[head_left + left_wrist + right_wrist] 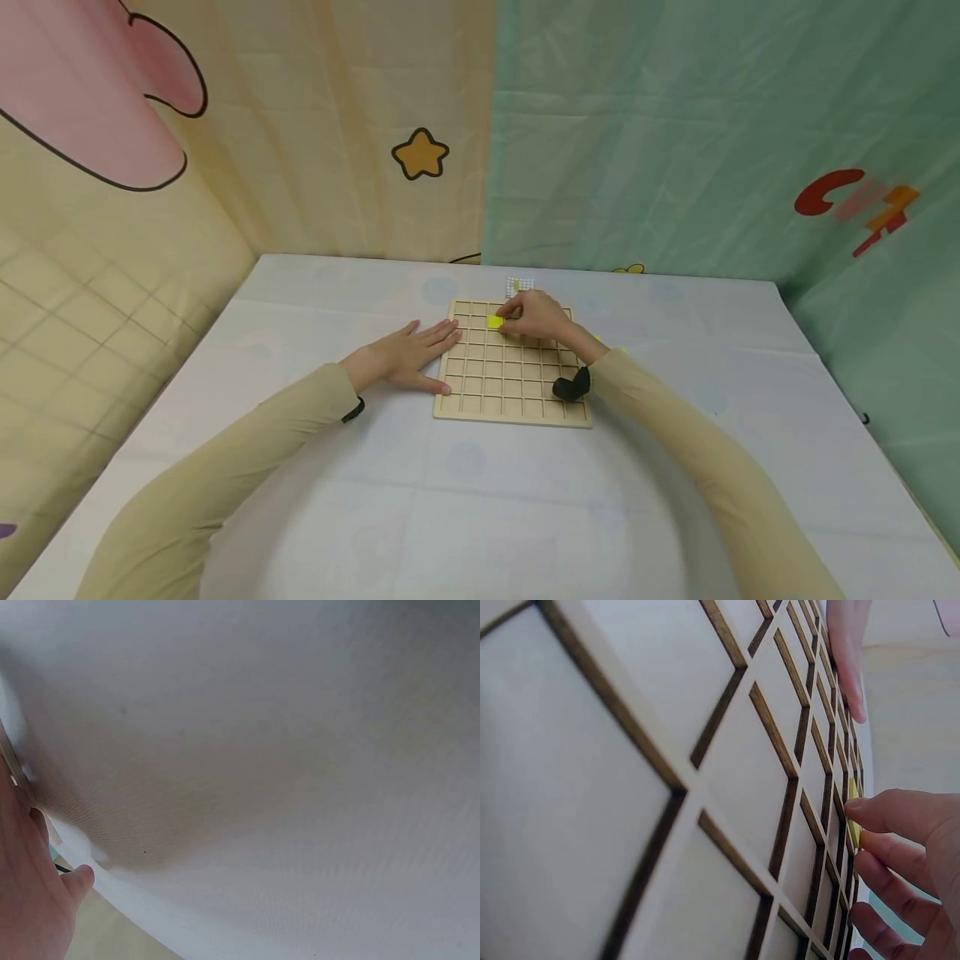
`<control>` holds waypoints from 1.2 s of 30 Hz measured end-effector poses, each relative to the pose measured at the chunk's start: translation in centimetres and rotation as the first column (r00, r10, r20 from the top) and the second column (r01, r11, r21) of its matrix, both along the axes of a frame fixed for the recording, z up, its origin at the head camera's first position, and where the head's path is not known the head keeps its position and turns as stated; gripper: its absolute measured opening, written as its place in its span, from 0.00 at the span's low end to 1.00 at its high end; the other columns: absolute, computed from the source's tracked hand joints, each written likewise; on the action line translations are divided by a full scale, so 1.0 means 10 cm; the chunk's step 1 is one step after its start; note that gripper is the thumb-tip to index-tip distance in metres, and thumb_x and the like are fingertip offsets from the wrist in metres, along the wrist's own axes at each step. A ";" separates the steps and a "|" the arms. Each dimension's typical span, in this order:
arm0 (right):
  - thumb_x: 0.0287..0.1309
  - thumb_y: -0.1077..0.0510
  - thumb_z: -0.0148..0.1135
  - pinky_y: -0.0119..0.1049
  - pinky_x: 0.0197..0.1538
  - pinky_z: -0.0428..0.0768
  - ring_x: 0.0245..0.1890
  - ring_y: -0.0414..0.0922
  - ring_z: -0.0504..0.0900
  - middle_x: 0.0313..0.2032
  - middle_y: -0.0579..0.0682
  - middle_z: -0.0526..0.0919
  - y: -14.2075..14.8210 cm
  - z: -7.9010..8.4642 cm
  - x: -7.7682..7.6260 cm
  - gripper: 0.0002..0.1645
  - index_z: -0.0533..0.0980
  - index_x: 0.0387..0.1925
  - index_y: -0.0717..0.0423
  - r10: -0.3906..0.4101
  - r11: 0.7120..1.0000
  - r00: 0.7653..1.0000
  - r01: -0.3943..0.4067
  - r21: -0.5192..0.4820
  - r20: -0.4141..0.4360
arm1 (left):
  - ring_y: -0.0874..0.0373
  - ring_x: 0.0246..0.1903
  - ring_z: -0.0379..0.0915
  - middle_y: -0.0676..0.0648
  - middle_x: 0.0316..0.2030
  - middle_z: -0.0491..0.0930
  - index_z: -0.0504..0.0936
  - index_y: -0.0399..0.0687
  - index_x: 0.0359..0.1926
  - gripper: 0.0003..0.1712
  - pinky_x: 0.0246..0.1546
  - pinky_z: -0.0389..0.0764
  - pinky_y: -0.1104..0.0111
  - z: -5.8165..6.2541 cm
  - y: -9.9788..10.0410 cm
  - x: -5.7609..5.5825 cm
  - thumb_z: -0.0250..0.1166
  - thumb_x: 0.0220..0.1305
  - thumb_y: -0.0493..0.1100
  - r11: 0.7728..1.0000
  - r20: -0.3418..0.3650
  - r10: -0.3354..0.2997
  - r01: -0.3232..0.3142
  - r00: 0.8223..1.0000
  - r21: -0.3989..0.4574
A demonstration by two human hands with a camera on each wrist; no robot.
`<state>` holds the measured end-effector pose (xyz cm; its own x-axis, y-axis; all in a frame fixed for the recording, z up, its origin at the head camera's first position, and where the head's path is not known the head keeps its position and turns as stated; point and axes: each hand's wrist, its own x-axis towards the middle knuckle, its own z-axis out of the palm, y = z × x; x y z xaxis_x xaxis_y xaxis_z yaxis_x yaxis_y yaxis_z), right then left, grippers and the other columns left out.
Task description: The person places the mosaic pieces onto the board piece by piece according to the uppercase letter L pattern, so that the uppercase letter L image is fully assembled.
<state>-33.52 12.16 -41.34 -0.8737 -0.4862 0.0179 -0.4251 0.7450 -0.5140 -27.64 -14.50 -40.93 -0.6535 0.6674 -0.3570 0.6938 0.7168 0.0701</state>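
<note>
A wooden grid board (480, 387) with square cells lies on the table. My right hand (542, 317) reaches over its far part and pinches a yellow square tile (495, 322) between thumb and forefinger. In the right wrist view the tile (853, 814) sits at the grid, between the fingertips, with the other fingers (885, 889) bent below. My left hand (412, 357) lies with fingers spread, its fingertips and thumb touching the board's left edge. The left wrist view shows only part of that hand (34, 892), beside a sliver of the board.
A small white card with a printed grid and a yellow mark (520, 286) lies just beyond the board. Bits of yellow (622, 351) show on the table right of the board, partly behind the right forearm. A white cloth covers the table (465, 500); printed curtains (637, 125) hang behind it.
</note>
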 end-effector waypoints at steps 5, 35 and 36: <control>0.54 0.51 0.69 0.38 0.38 0.78 0.37 0.47 0.82 0.44 0.52 0.87 0.04 0.03 0.03 0.19 0.84 0.46 0.54 -0.010 1.000 1.000 0.010 0.001 -0.014 | 0.51 0.76 0.28 0.46 0.77 0.31 0.34 0.48 0.76 0.59 0.72 0.39 0.43 0.00 0.01 0.00 0.49 0.60 0.76 1.000 -0.007 0.006 -0.006 1.000 -0.006; 0.54 0.55 0.69 0.49 0.49 0.78 0.45 0.53 0.80 0.45 0.56 0.85 0.96 0.31 0.33 0.19 0.81 0.47 0.59 -0.182 0.981 0.974 0.171 -0.095 -0.133 | 0.52 0.76 0.28 0.47 0.77 0.30 0.33 0.51 0.76 0.60 0.72 0.39 0.43 -0.01 0.03 0.01 0.50 0.58 0.77 1.000 -0.008 0.022 -0.022 1.000 -0.012; 0.54 0.55 0.69 0.49 0.49 0.78 0.45 0.53 0.80 0.45 0.56 0.85 1.00 0.31 0.35 0.19 0.81 0.47 0.59 -0.186 0.980 0.974 0.174 -0.095 -0.132 | 0.51 0.76 0.28 0.46 0.77 0.30 0.34 0.50 0.76 0.60 0.72 0.39 0.43 -0.01 0.03 0.01 0.50 0.58 0.77 1.000 -0.012 0.016 -0.017 1.000 -0.009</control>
<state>-30.06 22.20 -38.25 -0.9327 -0.3128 0.1792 -0.3597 0.7735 -0.5218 -27.56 -14.16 -40.99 -0.6687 0.6534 -0.3547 0.6826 0.7287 0.0553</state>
